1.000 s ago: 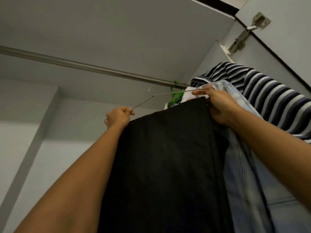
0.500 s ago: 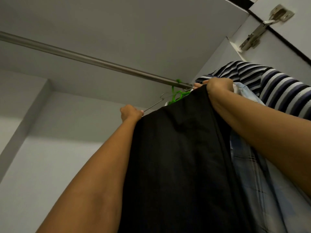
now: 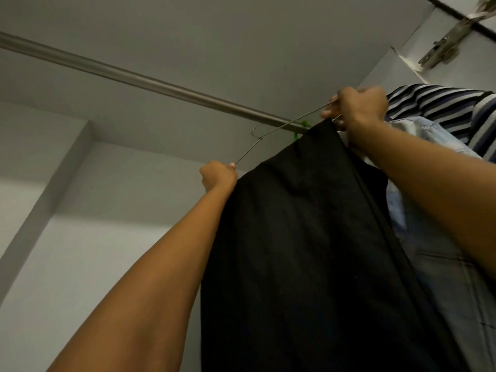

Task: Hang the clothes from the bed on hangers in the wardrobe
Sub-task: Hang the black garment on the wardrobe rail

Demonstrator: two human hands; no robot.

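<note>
Two bare arms reach up into the wardrobe (image 3: 107, 237), and between them they carry a thin wire hanger (image 3: 248, 151) with a black garment (image 3: 308, 237) draped from it. The left grip (image 3: 218, 175) is a closed fist around the lower, left end of the hanger, with the edge of the black cloth bunched right against it. The right grip (image 3: 359, 108) sits higher and further right, its fingers curled and pinching the other end of the wire together with the top corner of the garment. The hanger therefore slopes up from left to right. Its small hook stands between the two grips, just below the metal rail (image 3: 161, 85) and not over it.

The black garment hangs straight down from the wire, filling the space between the forearms and running out of the bottom of the view.

Behind the right grip, clothes already hang at the right end of the rail: a dark and white striped top (image 3: 434, 106) and a pale blue shirt (image 3: 418, 130) just below it. A bit of green hanger (image 3: 298, 134) peeks out above the black cloth near the rail. A metal door hinge (image 3: 442, 47) shows in the upper right corner, blurred.
</note>
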